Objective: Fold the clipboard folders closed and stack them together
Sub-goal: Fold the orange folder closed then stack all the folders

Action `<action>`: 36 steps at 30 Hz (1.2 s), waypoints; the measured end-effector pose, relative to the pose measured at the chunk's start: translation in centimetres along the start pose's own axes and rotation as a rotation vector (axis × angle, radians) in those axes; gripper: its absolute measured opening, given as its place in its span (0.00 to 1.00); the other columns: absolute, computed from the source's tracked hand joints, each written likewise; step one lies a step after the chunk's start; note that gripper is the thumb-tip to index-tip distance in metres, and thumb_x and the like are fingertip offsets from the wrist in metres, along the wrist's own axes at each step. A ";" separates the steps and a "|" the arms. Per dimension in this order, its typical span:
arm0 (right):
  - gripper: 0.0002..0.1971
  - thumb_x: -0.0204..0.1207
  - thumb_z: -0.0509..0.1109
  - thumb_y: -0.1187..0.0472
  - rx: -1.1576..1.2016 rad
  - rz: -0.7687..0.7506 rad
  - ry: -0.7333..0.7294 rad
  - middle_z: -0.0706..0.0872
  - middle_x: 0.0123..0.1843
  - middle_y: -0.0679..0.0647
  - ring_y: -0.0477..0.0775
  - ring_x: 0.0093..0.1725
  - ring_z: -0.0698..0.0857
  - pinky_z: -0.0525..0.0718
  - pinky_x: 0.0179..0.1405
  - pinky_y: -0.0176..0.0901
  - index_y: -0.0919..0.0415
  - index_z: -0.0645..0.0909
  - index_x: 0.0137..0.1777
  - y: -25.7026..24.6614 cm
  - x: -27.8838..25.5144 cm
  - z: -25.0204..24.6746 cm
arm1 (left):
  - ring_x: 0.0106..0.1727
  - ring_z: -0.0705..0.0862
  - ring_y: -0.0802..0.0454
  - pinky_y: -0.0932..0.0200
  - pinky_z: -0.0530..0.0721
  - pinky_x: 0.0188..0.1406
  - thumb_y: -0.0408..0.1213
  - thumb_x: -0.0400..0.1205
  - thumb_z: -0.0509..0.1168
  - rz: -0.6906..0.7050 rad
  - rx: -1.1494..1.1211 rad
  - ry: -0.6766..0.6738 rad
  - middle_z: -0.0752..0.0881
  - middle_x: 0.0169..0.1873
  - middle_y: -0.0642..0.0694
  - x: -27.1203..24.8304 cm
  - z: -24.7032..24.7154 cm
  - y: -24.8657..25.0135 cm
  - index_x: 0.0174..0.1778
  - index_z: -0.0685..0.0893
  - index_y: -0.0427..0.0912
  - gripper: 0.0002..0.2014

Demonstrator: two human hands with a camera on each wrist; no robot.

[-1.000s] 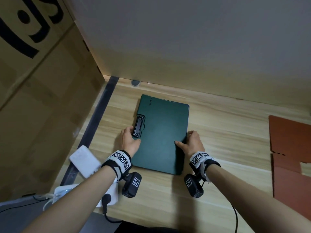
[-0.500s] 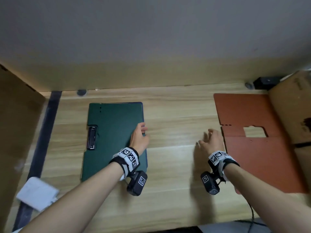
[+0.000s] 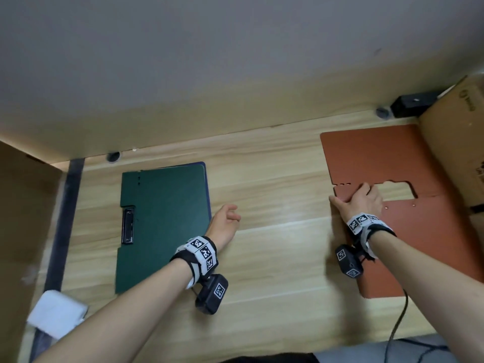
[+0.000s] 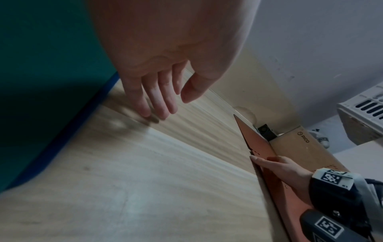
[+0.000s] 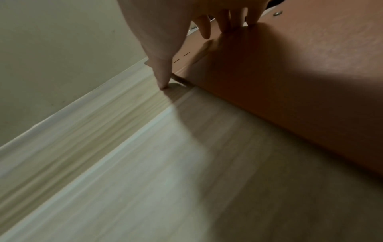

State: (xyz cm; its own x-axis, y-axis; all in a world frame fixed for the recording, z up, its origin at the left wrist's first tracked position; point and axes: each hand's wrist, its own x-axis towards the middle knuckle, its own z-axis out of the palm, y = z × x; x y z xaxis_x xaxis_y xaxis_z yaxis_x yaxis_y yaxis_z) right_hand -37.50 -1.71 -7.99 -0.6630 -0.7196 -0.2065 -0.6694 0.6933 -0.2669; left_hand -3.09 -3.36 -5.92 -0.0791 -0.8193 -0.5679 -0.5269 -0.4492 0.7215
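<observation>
A dark green clipboard folder lies closed on the wooden table, its metal clip at the left edge. A blue edge shows under its right side. An orange-brown folder lies open flat at the right. My left hand hovers just right of the green folder, fingers relaxed and holding nothing; the left wrist view shows its fingers near the tabletop. My right hand rests on the orange folder's fold line near its left edge. Its thumb touches the table beside that edge.
A cardboard box stands against the orange folder's right side, and a cardboard panel borders the left. A white pad lies at the front left. A black device sits by the back wall. A cable hangs at the front edge.
Both hands have left the green folder. The right hand moved right onto the open orange folder. The left hand lifted off the green folder's right edge. The view swung right.
</observation>
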 end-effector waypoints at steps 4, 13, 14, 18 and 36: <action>0.46 0.60 0.82 0.43 0.030 -0.020 -0.006 0.71 0.73 0.72 0.73 0.72 0.69 0.67 0.73 0.61 0.66 0.67 0.73 -0.6 -0.6 -0.1 | 0.58 0.86 0.44 0.50 0.83 0.61 0.27 0.80 0.61 -0.007 0.025 0.013 0.88 0.52 0.46 0.0 0.3 -0.1 0.69 0.76 0.44 0.21; 0.49 0.58 0.83 0.46 0.043 -0.169 -0.135 0.69 0.75 0.66 0.68 0.73 0.68 0.68 0.75 0.58 0.62 0.65 0.76 -1.3 -5.8 0.3 | 0.58 0.85 0.48 0.54 0.83 0.55 0.29 0.81 0.60 0.029 0.013 -0.020 0.87 0.55 0.49 -1.5 2.5 1.9 0.70 0.75 0.48 0.21; 0.49 0.58 0.83 0.46 0.043 -0.192 -0.144 0.69 0.75 0.65 0.68 0.73 0.68 0.68 0.75 0.57 0.62 0.65 0.77 -1.3 -6.6 0.5 | 0.58 0.85 0.48 0.54 0.84 0.55 0.29 0.81 0.59 0.037 0.017 -0.021 0.86 0.55 0.49 -1.8 2.7 2.0 0.70 0.75 0.48 0.21; 0.49 0.58 0.82 0.46 0.053 -0.294 -0.193 0.68 0.76 0.63 0.65 0.73 0.69 0.69 0.75 0.54 0.60 0.66 0.78 -0.8 -9.6 0.9 | 0.57 0.84 0.48 0.51 0.83 0.61 0.27 0.80 0.59 0.088 0.078 -0.012 0.84 0.59 0.47 -2.9 3.6 2.0 0.70 0.75 0.47 0.22; 0.37 0.56 0.78 0.49 0.037 -0.813 -0.584 0.67 0.70 0.48 0.49 0.67 0.66 0.76 0.68 0.49 0.45 0.68 0.67 4.6 -13.6 -5.4 | 0.87 0.39 0.42 0.32 0.52 0.82 0.31 0.76 0.68 0.421 1.130 -0.231 0.35 0.86 0.47 -6.8 7.2 1.1 0.84 0.35 0.58 0.53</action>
State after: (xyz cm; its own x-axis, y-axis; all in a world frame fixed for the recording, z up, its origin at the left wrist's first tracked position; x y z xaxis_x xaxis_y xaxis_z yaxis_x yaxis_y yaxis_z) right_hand -33.36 11.49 -1.34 0.2669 -0.8877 -0.3752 -0.8287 -0.0127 -0.5596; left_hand -9.21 4.27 -4.14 -0.5079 -0.6919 -0.5132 -0.8522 0.4907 0.1819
